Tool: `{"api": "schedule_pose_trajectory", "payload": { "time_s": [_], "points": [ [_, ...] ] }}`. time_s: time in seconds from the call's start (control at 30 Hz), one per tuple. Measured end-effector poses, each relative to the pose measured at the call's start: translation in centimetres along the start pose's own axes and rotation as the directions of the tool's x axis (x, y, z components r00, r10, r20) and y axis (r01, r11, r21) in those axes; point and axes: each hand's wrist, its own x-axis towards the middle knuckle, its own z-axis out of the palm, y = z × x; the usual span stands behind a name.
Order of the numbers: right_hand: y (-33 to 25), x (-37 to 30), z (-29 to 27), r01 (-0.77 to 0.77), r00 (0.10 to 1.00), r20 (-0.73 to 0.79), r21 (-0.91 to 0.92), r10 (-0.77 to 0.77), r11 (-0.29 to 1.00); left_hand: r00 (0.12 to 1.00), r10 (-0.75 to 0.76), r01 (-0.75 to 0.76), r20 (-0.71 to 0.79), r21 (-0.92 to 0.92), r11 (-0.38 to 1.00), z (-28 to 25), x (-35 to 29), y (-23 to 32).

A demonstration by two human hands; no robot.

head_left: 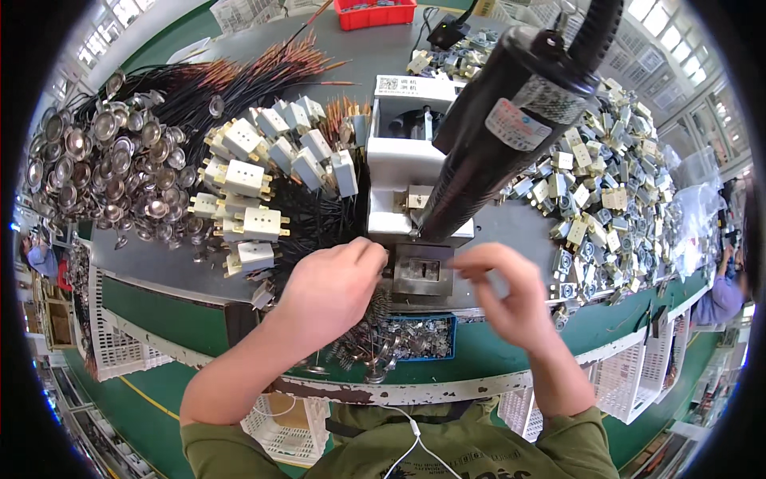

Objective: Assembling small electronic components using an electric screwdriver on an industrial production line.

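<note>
A metal block point(424, 273) sits near the table's point(511, 227) front edge, between the person's hands. The left hand point(333, 283) bunches its fingers beside it; the right hand's point(511, 295) curl, blurred. Whether either grips anything cannot be told. A black tool point(511, 132) slants above.

a bench machine point(495, 136) and heaped parts point(614, 198) show a factory workshop.

Bright, even light — windows point(661, 24) at the 2 upper corners glare white. The discs point(105, 126) glint. The right hand point(511, 291) is motion-blurred, the left hand point(331, 287) crisper. Straight edges bow — strongest near the black rim.
</note>
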Motion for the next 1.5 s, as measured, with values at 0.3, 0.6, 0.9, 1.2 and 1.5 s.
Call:
{"api": "schedule_pose_trajectory", "payload": {
  "time_s": [0.3,0.6,0.9,1.2,1.5],
  "points": [
    [0.8,2.3,7.0,-0.251,0.967,0.112,0.326,0.227,0.911,0.948,-0.293,0.284,0.124,-0.745,0.604,-0.5,-1.4,-0.3],
    [0.9,2.4,6.8,-0.332,0.943,0.096,0.267,0.318,0.905,0.958,-0.288,0.225,0.009,-0.648,0.728,-0.5,-1.5,0.2],
    [1.7,2.5,7.1,-0.396,0.918,0.129,0.247,0.375,0.884,0.973,-0.187,0.087,-0.134,-0.539,0.838,-0.3,-1.7,-0.2],
    [1.3,2.3,7.1,0.014,1.0,-0.011,0.021,-0.013,1.0,0.96,-0.276,0.189,-0.05,-0.614,0.766,0.0,-2.0,0.0],
    [1.5,2.2,6.5,-0.323,0.943,0.193,0.329,0.272,0.887,0.971,-0.214,0.106,-0.103,-0.62,0.778,-0.3,-2.3,-0.3]
  ]
}}
